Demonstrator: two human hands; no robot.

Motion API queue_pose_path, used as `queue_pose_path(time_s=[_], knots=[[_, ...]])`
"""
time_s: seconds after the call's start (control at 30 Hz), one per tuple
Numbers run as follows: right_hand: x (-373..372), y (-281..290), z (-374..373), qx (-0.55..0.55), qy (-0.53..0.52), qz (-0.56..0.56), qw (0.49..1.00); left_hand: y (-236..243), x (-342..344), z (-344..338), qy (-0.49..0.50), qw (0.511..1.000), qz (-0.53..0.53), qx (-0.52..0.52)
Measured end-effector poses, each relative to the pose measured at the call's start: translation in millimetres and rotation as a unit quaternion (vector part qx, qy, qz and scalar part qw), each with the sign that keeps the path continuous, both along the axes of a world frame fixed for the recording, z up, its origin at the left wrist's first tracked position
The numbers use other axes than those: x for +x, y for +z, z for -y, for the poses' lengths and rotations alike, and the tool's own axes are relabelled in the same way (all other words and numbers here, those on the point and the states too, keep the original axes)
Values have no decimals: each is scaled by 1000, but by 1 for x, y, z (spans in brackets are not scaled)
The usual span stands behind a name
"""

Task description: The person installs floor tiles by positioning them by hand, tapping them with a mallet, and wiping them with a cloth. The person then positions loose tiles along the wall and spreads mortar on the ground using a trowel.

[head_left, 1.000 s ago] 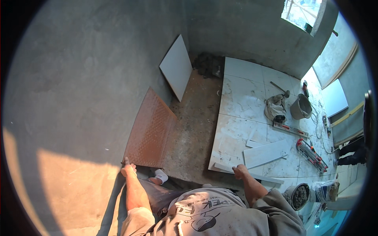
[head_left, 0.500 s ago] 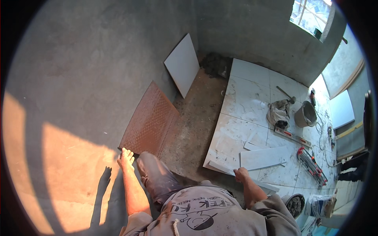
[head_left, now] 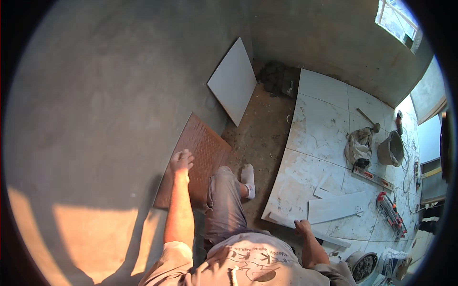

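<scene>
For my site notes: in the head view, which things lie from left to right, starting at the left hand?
left hand → brown tile leaning on the wall → white-socked foot → right hand on a tile strip → long cut tile piece → red tile cutter

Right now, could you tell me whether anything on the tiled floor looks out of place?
Yes: cut tile strips lie askew across the laid tiles, crossing their joints. A crumpled rag sits beside the bucket.
</scene>
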State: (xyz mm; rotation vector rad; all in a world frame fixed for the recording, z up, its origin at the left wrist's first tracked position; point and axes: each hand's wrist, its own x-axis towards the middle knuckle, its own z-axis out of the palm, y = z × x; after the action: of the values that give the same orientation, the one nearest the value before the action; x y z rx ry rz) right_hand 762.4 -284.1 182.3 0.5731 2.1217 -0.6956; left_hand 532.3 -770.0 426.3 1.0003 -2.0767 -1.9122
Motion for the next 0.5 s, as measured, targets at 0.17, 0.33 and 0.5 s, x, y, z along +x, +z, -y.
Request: queue_pose_path(time_s=[0.17,0.33,0.5], knots=[[-34,13,9,17,-24,51,998,-24,-140,-18,-92,984,-11,-153],[-148,48,1,81,157,-2,984,4,-263,-58,-197,913,21,-356],[-342,208,92,-167,-278,-91,942,17,-334,-27,-235,876,16,-422]])
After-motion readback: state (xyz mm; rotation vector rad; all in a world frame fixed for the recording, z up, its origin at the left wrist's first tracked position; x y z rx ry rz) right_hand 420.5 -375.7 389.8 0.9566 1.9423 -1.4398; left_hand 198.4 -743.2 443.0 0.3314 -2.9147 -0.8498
